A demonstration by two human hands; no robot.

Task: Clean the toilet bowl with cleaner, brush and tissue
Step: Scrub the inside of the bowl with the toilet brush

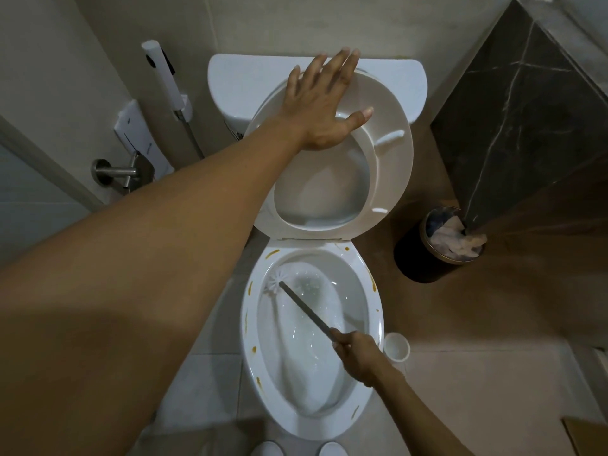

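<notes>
1. gripping the brush [306, 312] handle in my right hand [357, 357], near the bowl [368, 394] rim's right side.
2. shaft slants up-left; bristles meet the far-left inner wall.
3. left hand [324, 103], fingers spread flat, props the seat [393, 166].

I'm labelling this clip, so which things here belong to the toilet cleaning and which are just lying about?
In the job: toilet bowl, brush gripped by the right hand, raised seat steadied by the left hand, brush holder.

Lying about: waste bin, bidet sprayer, paper holder.
</notes>
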